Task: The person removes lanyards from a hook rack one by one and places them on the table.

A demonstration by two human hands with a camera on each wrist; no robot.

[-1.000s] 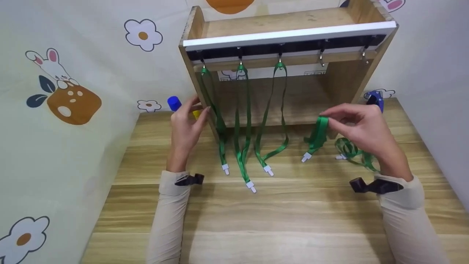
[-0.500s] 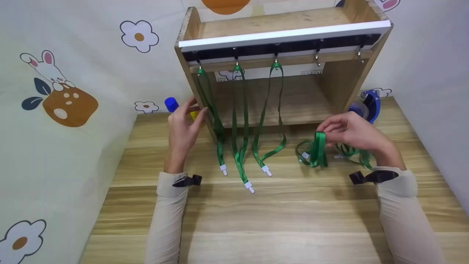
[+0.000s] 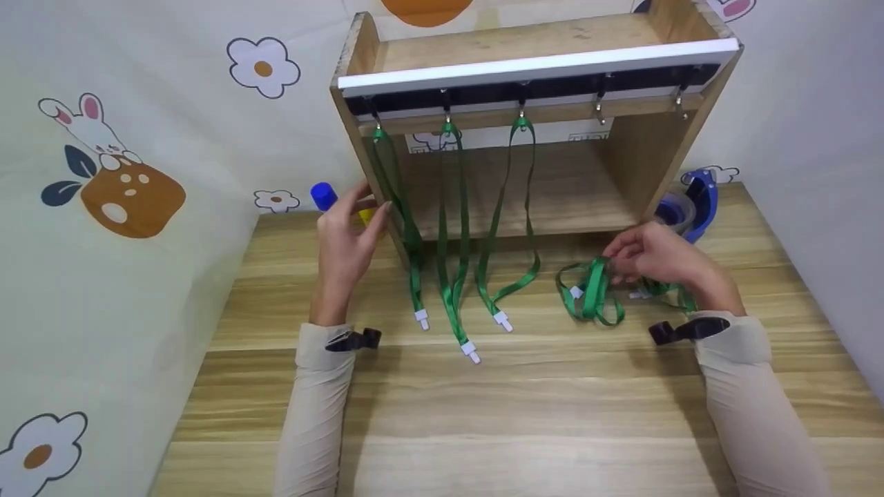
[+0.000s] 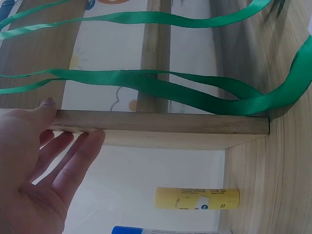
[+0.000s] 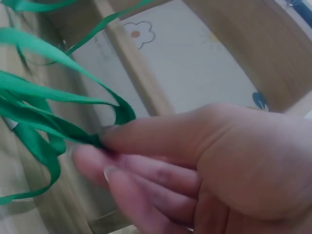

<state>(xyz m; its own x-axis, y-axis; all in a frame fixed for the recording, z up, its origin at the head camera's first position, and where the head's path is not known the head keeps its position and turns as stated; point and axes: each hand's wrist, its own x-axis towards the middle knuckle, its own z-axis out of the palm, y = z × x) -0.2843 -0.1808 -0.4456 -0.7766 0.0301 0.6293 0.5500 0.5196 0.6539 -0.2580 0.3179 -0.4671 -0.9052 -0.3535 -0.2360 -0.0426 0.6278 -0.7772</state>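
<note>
- Green lanyard (image 3: 592, 293) sits bunched on the wooden table (image 3: 442, 414) right of centre in the head view, and the right hand (image 3: 652, 257) pinches its top between thumb and fingers. A second loose lanyard (image 3: 666, 290) lies just below that hand.
- Same view, upper middle: a wooden rack (image 3: 532, 62) with three hung lanyards (image 3: 456, 228) trailing onto the table, their white clips low in the middle. The left hand (image 3: 345, 238) rests flat against the rack's left side panel, fingers straight, holding nothing. A blue tape dispenser (image 3: 694, 200) stands at the right.
- Left wrist view: left hand (image 4: 39, 175) at lower left, relaxed fingers touching the panel edge (image 4: 161, 123). Green straps (image 4: 161, 83) cross the top; a yellow glue stick (image 4: 197, 198) lies near the bottom.
- Right wrist view: right hand (image 5: 209, 165) fills the lower right, fingertips (image 5: 109, 139) pinched tight on the green lanyard (image 5: 44, 122), which loops off to the left.
</note>
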